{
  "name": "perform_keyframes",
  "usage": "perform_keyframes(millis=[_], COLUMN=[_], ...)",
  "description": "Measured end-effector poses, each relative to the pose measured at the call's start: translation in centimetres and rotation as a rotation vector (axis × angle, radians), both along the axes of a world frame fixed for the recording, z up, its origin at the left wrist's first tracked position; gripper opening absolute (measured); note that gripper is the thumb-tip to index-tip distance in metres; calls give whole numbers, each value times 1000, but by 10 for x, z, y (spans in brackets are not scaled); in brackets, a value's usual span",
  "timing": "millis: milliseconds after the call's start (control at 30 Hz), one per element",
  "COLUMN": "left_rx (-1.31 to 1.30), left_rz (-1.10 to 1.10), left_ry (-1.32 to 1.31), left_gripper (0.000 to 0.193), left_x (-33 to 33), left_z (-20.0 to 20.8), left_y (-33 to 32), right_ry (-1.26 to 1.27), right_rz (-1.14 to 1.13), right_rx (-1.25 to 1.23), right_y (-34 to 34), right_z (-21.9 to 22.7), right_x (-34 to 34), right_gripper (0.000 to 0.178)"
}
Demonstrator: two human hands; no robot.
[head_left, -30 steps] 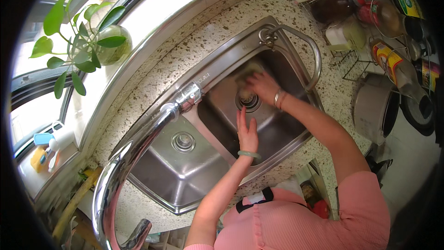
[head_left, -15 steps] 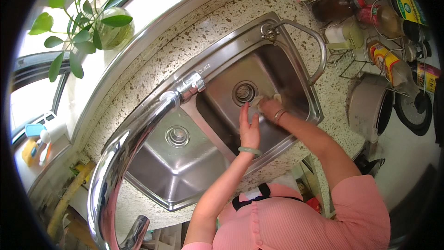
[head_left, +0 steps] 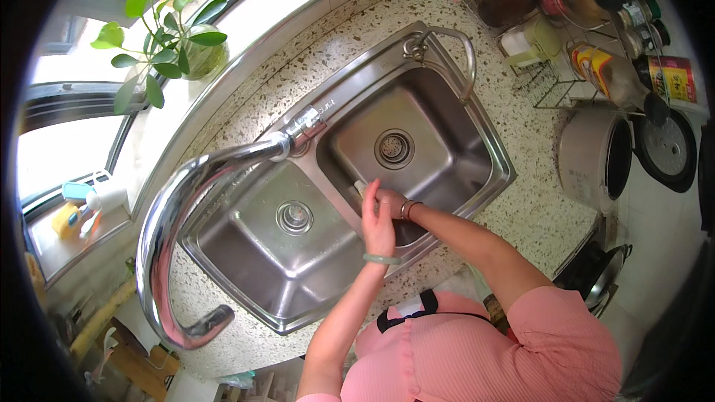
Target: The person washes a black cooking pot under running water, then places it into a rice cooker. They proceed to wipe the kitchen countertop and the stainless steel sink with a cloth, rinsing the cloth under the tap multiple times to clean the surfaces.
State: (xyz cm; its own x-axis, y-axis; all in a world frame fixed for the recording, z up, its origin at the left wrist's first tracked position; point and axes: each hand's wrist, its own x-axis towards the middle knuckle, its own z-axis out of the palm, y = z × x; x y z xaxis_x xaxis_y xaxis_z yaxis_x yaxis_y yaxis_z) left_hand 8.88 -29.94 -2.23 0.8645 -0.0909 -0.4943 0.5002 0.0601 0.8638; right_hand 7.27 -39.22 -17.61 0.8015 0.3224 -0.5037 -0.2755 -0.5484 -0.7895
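A stainless steel double sink (head_left: 342, 212) is set into a speckled counter. Over the divider between its basins is my left hand (head_left: 377, 225), fingers stretched out and holding nothing, with a pale green bangle at the wrist. My right hand (head_left: 393, 202) reaches into the right basin at its left wall, closed on a whitish cloth (head_left: 360, 187). Only a small end of the cloth shows. Part of the right hand is hidden behind the left hand's fingers. A chrome faucet (head_left: 160, 253) curves over the left side, its spout turned away from both basins.
A metal handle-like tube (head_left: 471, 59) rises at the sink's far right corner. Sauce bottles (head_left: 607, 74) crowd a wire rack (head_left: 555, 97) on the right, near a pot (head_left: 585, 156). A plant in a round glass vase (head_left: 205, 56) stands on the windowsill.
My right hand has moved left with the cloth, from the drain's right side to the basin's left wall. My left hand has shifted slightly left and nearer to me. The view has turned a little.
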Motion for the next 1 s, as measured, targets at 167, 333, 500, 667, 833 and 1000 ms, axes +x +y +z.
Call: perform_keyframes(millis=[167,333,500,667,833,1000], left_rx=[94,45,398,436,394,519], left_rz=[167,433,374,144,42,-53], left_ry=[-180,-203,-180,-229,-142,-171], left_gripper=[37,43,47,50,59,73], left_x=[3,-8,-9,-22,-34,-33], left_z=[60,95,92,63,46,29], left_y=[48,105,154,109,45,30], right_ry=[254,22,76,-158,-342,-417], right_rz=[-264,-280,-338,-494,-630,-587], right_rx=[283,485,540,467,-164,-457], right_y=[9,115,124,12,-108,-137], right_z=[140,227,238,203,109,6], right_x=[41,43,38,51,90,112], right_gripper=[25,27,25,25,34,42])
